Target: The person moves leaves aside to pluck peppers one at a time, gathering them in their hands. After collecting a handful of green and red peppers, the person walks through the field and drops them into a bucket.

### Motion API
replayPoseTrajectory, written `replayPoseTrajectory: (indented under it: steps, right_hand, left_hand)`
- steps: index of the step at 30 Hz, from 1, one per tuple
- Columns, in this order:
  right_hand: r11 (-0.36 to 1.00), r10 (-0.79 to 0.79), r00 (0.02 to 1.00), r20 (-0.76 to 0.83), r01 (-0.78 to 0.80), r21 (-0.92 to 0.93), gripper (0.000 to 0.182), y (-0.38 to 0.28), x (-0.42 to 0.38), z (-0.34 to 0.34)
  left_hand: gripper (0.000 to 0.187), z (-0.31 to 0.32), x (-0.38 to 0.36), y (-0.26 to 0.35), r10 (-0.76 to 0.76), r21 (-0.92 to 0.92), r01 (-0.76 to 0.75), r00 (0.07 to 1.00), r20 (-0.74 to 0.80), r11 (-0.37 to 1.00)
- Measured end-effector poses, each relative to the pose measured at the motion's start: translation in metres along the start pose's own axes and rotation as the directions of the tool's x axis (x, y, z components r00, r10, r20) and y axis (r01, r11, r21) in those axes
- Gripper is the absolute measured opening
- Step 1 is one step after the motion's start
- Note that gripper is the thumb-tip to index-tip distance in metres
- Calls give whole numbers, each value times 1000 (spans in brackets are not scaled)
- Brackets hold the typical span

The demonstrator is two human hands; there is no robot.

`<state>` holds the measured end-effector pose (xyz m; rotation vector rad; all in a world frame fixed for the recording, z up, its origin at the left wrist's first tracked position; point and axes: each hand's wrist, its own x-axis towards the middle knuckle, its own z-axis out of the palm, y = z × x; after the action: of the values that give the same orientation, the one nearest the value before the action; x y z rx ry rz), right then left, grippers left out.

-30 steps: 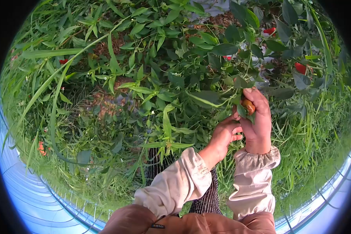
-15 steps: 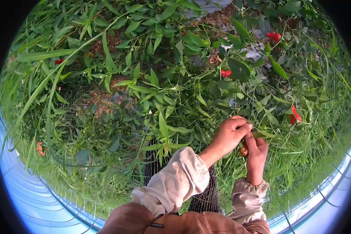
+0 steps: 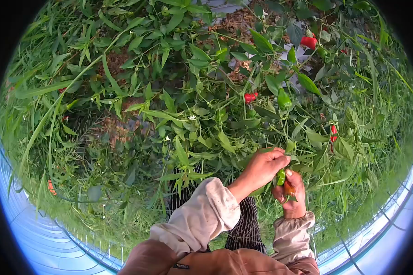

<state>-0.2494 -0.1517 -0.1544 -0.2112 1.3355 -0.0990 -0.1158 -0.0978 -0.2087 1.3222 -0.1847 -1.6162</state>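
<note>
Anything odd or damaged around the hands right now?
Possibly: the pepper in the right hand looks orange-brown, unlike the bright red peppers on the plants. Whether that is damage or uneven ripening, I can't tell. Nothing else stands out.

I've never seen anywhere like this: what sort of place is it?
Probably a weedy pepper patch: there are red peppers, a green pepper, and grass growing thickly on both sides.

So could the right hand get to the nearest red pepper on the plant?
Probably yes: the red pepper shows up and to the right of the right hand, with only leaves visible between, though that hand holds an orange-brown pepper.
</note>
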Motion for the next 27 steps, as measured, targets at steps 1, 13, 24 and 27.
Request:
replayPoseTrajectory:
  steps: [1,13,24,27]
  right_hand:
    - [1000,-1,1000,-2,1,5,40,0,-3,-4]
    - [952,173,810,560,-284,118,53,32,-14,0]
    - [922,-251,965,72,215,323,35,-13,-3,-50]
    - [828,-559,803,-205,527,-190,21,-41,8,-54]
  left_hand:
    - [17,-1,0,1,-2,3,2,1000,4,1000]
    - [24,-8,9,-27,-159,-68,148,969,-191,987]
    - [12,-9,6,-4,-290,-254,228,927,-239,940]
    - [17,-10,4,-2,-293,-268,215,908,-300,939]
